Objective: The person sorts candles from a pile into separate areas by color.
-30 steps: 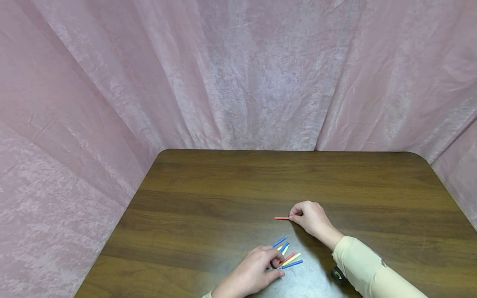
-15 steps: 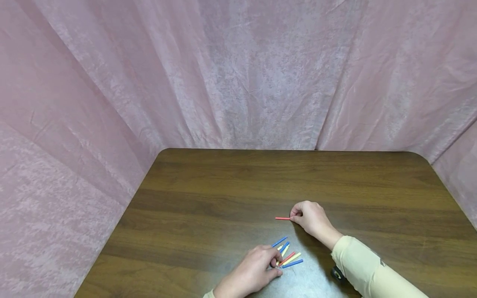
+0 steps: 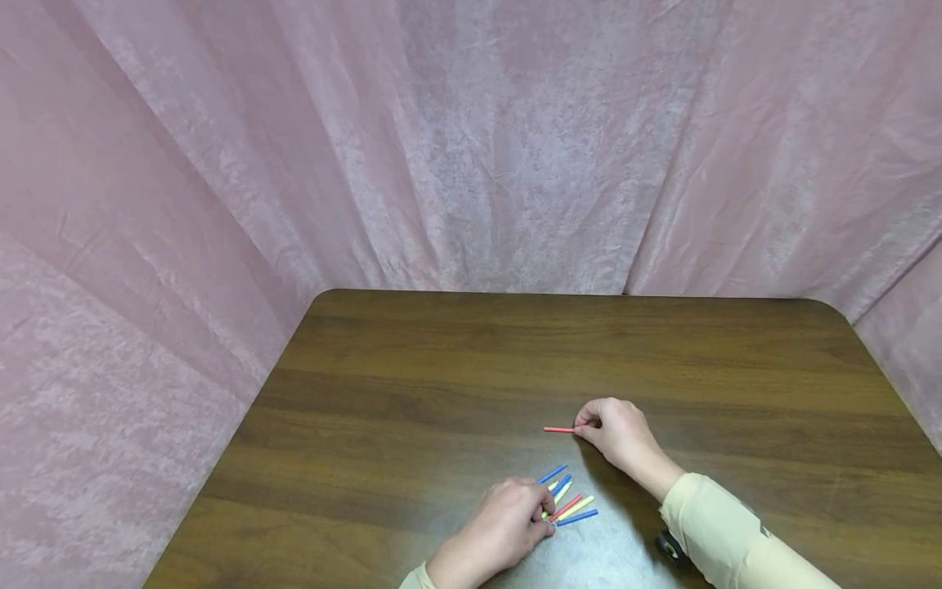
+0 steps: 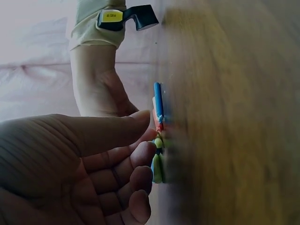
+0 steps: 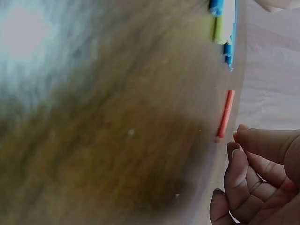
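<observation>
On the table, a red stick [image 3: 558, 429] lies sideways, its right end meeting the fingertips of my right hand [image 3: 616, 429] in the head view. The right wrist view shows the same red stick [image 5: 226, 114] on the wood, with thumb and fingertips close together just beside its end. Whether they pinch it cannot be told. Below, a loose bunch of blue, yellow and red sticks [image 3: 576, 509] fans out. My left hand [image 3: 504, 519] is at their left ends, fingers loosely bent. In the left wrist view its thumb and fingertips are near the stick ends [image 4: 158, 145], without a visible grip.
The brown wooden table [image 3: 412, 352] has rounded far corners. Pink curtains [image 3: 515, 147] hang behind it and at both sides. A black wrist device [image 3: 670, 546] sits under the right sleeve [image 3: 710, 519].
My left thumb and fingers have drawn closer together beside the bunch. The right hand and the single red stick stay almost where they were; the camera view has shifted slightly.
</observation>
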Demonstrator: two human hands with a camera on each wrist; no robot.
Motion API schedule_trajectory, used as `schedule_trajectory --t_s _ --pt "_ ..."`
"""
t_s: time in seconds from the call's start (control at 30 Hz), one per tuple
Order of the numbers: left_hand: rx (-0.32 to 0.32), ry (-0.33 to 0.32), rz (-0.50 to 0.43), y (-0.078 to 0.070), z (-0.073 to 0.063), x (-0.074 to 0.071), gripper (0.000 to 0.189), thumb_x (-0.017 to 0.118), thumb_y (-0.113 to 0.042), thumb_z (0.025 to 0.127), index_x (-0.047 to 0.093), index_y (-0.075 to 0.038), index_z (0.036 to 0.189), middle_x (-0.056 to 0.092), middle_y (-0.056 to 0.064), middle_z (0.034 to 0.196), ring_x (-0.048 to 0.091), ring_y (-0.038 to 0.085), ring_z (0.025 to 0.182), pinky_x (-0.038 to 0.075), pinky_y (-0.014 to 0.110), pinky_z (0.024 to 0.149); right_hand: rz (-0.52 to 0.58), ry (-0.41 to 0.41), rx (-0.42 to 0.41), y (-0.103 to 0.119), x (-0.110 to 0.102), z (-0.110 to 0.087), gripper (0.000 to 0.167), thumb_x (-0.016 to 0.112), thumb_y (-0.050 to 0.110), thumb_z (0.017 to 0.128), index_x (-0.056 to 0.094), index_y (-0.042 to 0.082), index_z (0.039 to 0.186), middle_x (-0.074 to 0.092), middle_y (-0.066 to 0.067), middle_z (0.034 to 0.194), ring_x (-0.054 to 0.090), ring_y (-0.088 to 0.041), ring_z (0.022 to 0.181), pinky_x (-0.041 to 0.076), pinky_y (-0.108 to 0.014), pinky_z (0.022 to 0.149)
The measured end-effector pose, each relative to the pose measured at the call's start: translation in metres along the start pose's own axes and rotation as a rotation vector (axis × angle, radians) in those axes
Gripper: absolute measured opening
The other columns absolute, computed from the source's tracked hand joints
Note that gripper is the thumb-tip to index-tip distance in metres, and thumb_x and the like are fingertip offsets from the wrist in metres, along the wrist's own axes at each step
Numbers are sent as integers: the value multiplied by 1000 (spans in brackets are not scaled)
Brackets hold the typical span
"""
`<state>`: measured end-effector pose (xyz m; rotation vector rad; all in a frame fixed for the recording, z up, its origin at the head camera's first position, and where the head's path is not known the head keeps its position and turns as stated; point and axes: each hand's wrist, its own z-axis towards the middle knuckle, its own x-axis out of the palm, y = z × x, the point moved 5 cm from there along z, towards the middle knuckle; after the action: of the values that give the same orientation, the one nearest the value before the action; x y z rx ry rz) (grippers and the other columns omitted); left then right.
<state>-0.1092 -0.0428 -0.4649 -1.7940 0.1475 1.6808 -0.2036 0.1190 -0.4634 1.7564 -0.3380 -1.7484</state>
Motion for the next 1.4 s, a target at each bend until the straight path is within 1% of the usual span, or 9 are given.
schedule_trajectory --t_s 0.3,0.57,0.77,0.93,1.17,1.4 --pt "-20 3 21 -1 0 1 16 84 -24 73 68 -22 79 48 -17 64 43 -4 62 34 16 56 21 -18 -13 5 -6 -10 17 76 9 79 66 19 70 61 13 66 55 -7 66 44 -35 67" --pt "-38 -12 71 -1 2 3 20 85 -26 70 66 -23 74 48 -18 63 46 -2 61 37 18 55 39 -31 -9 2 -11 -23 14 78 11 79 69 19 72 63 14 68 56 -5 66 45 -33 67" --pt "-49 -39 123 -2 2 2 22 86 -29 68 65 -25 71 55 -17 67 53 4 63 40 22 55 40 -30 4 -3 -14 -32 14 78 13 79 69 21 72 62 15 69 55 -4 66 45 -32 67" --pt "-57 -49 160 -4 3 3 21 87 -31 67 66 -25 70 60 -17 69 56 6 64 41 23 56 35 -26 15 -5 -15 -39 14 78 14 79 68 21 72 61 15 69 54 -3 66 45 -31 67" --pt "-58 -67 180 -6 4 3 22 86 -32 67 65 -25 67 61 -15 68 55 6 62 40 24 54 39 -28 19 -9 -17 -44 13 78 15 79 68 21 73 61 16 70 54 -2 67 46 -31 67" --pt "-55 -65 195 -8 6 4 22 86 -30 67 64 -27 65 58 -16 65 54 5 61 38 22 53 39 -25 17 -11 -20 -48 14 78 15 80 68 22 72 61 17 69 54 -1 66 45 -30 66"
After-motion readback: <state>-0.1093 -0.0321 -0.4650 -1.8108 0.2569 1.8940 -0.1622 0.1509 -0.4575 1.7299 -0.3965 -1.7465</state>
